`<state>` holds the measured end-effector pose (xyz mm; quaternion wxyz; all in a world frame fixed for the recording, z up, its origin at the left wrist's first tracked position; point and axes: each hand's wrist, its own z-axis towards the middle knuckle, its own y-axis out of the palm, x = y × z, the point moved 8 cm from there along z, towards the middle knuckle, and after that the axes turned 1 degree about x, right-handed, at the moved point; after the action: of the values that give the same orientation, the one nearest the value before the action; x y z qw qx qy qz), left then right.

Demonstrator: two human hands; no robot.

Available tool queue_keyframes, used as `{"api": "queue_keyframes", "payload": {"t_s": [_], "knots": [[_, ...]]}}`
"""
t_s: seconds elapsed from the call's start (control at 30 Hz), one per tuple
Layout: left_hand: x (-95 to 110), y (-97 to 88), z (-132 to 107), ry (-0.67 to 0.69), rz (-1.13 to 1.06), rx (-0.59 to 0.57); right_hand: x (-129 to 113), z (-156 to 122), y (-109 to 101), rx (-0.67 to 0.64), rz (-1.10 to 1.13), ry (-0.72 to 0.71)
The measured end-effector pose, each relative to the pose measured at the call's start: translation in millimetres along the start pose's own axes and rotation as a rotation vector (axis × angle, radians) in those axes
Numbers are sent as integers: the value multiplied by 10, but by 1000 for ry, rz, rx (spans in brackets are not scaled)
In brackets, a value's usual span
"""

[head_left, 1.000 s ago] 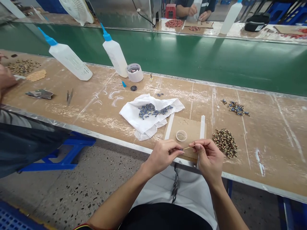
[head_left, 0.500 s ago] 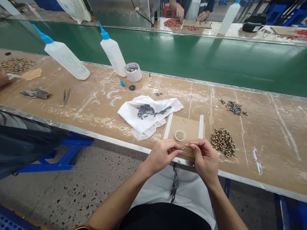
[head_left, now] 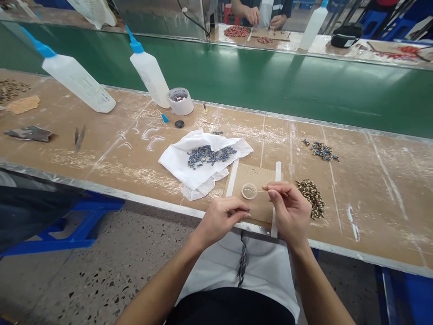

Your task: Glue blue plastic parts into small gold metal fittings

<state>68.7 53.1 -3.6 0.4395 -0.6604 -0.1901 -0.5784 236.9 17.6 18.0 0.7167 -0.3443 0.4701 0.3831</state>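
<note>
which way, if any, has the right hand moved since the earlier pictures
Yes: against the small clear cup, the right hand has moved forward; its fingers, earlier on the cup's near side, are now about level with it.

"What was hidden at the near edge of the workbench (head_left: 365,189)?"
"A tiny piece (head_left: 248,211) was mostly covered by the left hand (head_left: 218,220) pinching it, too small to identify."
"And the far edge?"
"Leftward, a brown heap (head_left: 13,89) was cropped; beyond, a co-worker (head_left: 265,11) was cut off above."

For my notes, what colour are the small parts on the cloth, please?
Small parts: mostly blue, in the head view.
</note>
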Motion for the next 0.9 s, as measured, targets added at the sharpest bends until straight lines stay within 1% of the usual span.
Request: {"api": "queue_keyframes", "payload": {"t_s": [0.07,0.2,0.27,0.3,0.33,0.4,0.47,0.5,0.53,0.57,0.6,0.67,0.8,0.9], "knots": [[-17,-3,-4,-19,-20,-8,-37,81,60,-23,-76,-53],[-39,-6,-10,-42,-40,-17,-50,121,233,-180,-223,-83],[-40,-9,-8,-38,-45,-20,-68,87,185,-211,-237,-93],[-39,-13,-6,-33,-46,-19,-71,63,94,-192,-248,-91],[-38,-16,-3,-29,-46,-19,-61,34,-44,-151,-271,-77],[-34,-22,6,-21,-45,-16,1,-51,-434,-23,-364,-14],[-28,-24,17,-13,-37,-14,101,-179,-875,103,-526,80],[-24,-22,22,-8,-32,-15,151,-249,-1068,144,-622,123],[-18,-19,26,-1,-24,-18,198,-311,-1210,147,-706,152],[-13,-15,29,8,-16,-21,236,-362,-1301,128,-763,162],[-8,-9,30,15,-8,-26,268,-400,-1347,96,-800,160],[-1,0,29,30,7,-31,303,-439,-1338,37,-817,130],[4,7,12,41,26,-32,288,-409,-1194,15,-821,62],[13,16,-5,42,25,-39,280,-366,-1109,-26,-862,35]]}}
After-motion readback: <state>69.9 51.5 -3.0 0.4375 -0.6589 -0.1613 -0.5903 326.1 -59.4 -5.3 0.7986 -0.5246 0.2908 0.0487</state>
